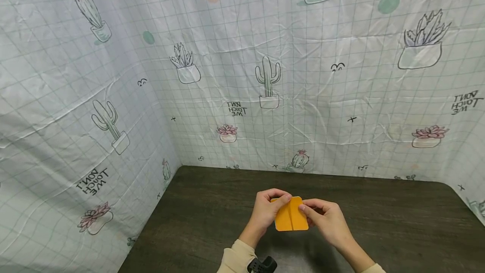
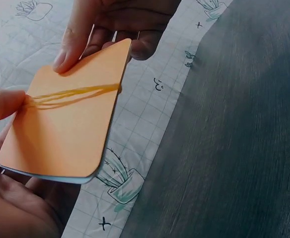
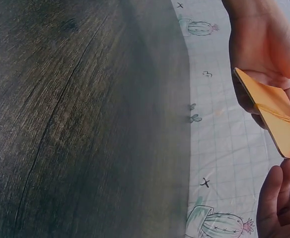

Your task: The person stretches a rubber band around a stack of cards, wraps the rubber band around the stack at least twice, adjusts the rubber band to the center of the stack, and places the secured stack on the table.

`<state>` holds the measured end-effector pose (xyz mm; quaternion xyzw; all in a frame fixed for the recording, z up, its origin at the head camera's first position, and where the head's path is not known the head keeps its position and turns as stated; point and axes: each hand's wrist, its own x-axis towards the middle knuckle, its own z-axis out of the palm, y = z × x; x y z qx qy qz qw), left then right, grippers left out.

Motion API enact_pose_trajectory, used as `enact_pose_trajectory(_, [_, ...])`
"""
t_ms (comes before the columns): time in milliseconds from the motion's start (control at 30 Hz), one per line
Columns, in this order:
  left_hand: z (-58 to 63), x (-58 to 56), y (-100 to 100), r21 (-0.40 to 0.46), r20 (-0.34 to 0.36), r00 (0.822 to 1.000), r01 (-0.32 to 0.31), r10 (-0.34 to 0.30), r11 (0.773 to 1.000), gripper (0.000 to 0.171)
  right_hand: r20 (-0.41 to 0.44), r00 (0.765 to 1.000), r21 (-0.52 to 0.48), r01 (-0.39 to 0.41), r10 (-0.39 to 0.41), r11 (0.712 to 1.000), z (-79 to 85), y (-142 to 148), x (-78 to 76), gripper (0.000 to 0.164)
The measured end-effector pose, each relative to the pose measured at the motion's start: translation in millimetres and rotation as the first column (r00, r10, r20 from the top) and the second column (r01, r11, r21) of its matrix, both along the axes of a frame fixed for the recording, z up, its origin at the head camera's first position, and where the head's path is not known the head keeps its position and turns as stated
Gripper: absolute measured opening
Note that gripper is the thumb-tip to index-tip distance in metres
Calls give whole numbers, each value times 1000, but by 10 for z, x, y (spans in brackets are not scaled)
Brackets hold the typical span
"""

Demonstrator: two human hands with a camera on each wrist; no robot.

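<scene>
A flat orange square card (image 1: 299, 218) with rounded corners is held up over the dark table. Strands of yellow yarn (image 2: 75, 94) run across the middle of its face; a pale underside shows along its edge in the left wrist view. My left hand (image 1: 267, 207) grips the card at its far left part, thumb on the face beside the end of the yarn, other fingers behind. My right hand (image 1: 329, 220) pinches the right edge, thumb in front and fingers at the back. In the right wrist view, the card (image 3: 271, 119) is partly cut off.
The dark wood-grain table (image 1: 212, 210) stretches out below both hands. A whitish gridded curtain (image 1: 212, 24) printed with cacti hangs behind it and along the sides. A black wrist device (image 1: 261, 265) sits by the left beige sleeve (image 1: 236, 258).
</scene>
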<state>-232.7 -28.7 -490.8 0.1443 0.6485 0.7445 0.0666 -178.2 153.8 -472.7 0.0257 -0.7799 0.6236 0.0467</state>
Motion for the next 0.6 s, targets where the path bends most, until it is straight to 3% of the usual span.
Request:
enact_pose_trajectory(200, [-33,-16,-45,-39,-7,1000,-10,9,999,19,17,1000,-2,-1,1,1000,-11,21,-7,21])
enact_pose_trajectory(433, [-61,-14,-61,-20,20,999,-36,36,999,18,53,999,-31,15,-13,999,-11,33,-10,22])
enact_pose_trajectory(600, [-71,-13,-49,-16,26,999,-19,20,1000,19,67,998,-43,4,-1,999,-20,48,-15,23])
